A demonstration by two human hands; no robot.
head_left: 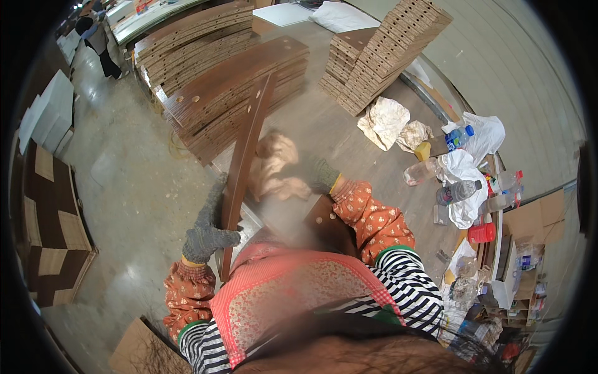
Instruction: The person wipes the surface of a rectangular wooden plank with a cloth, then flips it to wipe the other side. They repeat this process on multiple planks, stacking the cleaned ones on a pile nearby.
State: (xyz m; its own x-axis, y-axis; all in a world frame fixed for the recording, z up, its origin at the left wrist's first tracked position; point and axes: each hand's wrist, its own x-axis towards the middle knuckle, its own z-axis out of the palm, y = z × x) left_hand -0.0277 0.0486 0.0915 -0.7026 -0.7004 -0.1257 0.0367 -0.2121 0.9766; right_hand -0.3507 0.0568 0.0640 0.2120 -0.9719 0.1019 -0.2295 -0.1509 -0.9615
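Note:
My left hand (pixel 210 240), in a dark grey knitted glove, is closed round the near end of a long brown board (pixel 244 165). The board stands on its narrow edge and slants away from me, its far end against the stack of brown boards (pixel 237 81). My right hand (pixel 325 176), gloved in grey-green, is over the worktable just right of a crumpled peach-coloured cloth (pixel 274 168). A blurred patch hides its fingers, so whether it grips anything cannot be made out. Below my right forearm lies a brown panel (pixel 324 218) with round holes.
Another stack of drilled boards (pixel 386 56) stands at the back of the worktable (pixel 349 149). Crumpled paper (pixel 383 121), plastic bottles (pixel 460 137) and a red-lidded jar (pixel 481 232) lie along the right side. At left, brown-and-tan cartons (pixel 50 218) stand on the floor; a person (pixel 99 43) is far off.

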